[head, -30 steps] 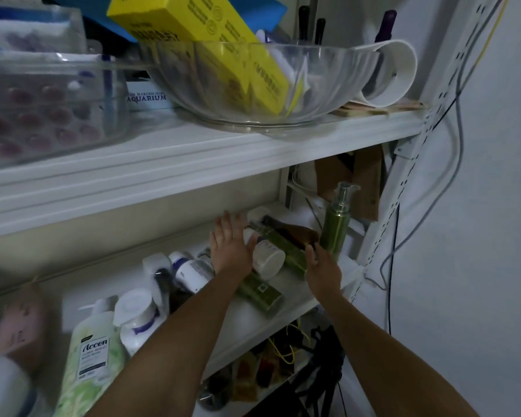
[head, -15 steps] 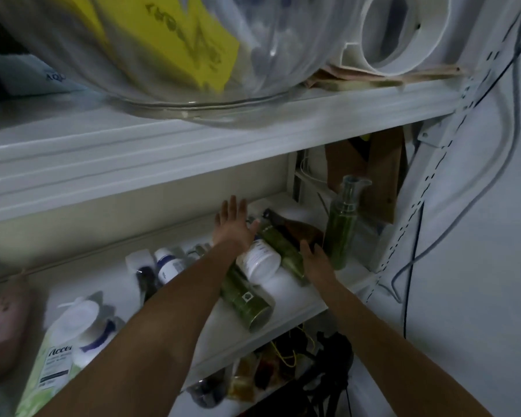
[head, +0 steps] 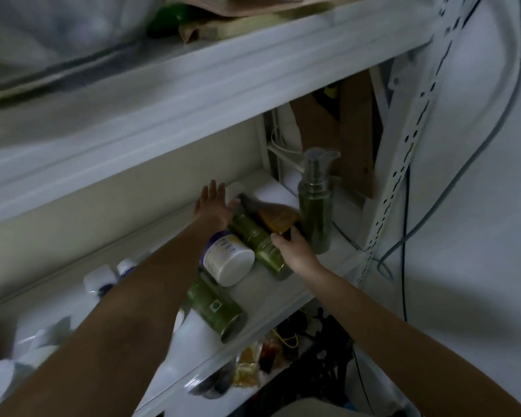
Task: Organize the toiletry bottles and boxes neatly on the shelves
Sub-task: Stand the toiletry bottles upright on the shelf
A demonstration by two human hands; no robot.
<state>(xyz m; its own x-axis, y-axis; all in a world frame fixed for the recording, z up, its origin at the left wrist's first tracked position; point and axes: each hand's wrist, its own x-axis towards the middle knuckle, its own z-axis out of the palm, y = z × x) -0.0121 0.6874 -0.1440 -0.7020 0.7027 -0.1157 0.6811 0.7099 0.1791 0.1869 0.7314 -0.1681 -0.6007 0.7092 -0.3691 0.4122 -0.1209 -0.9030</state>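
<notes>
- Our left hand (head: 212,206) is stretched deep over the lower shelf (head: 262,288). The fingers are straight and close together, the palm faces down, and it holds nothing.
- Its thumb lies just beside the far, capped end of the middle green bottle (head: 259,242), which lies on its side.
- Our right hand (head: 295,251) has its fingers curled round the near end of the amber bottle (head: 275,216). This bottle also lies on its side, just right of the middle green bottle, and our thumb touches the green one.
- A white jar (head: 227,260) lies tipped over against the left side of the middle green bottle, partly under our left forearm.
- The front green bottle (head: 215,308) lies near the shelf's front edge, nearer to us than the jar.
- The green pump bottle (head: 315,206) stands upright just right of the amber bottle.
- White-capped bottles (head: 100,278) sit further left, blurred.
- Brown cardboard (head: 352,130) leans at the far right corner, and the upper shelf (head: 193,85) runs overhead.
- Cables (head: 509,115) hang down the right wall.
</notes>
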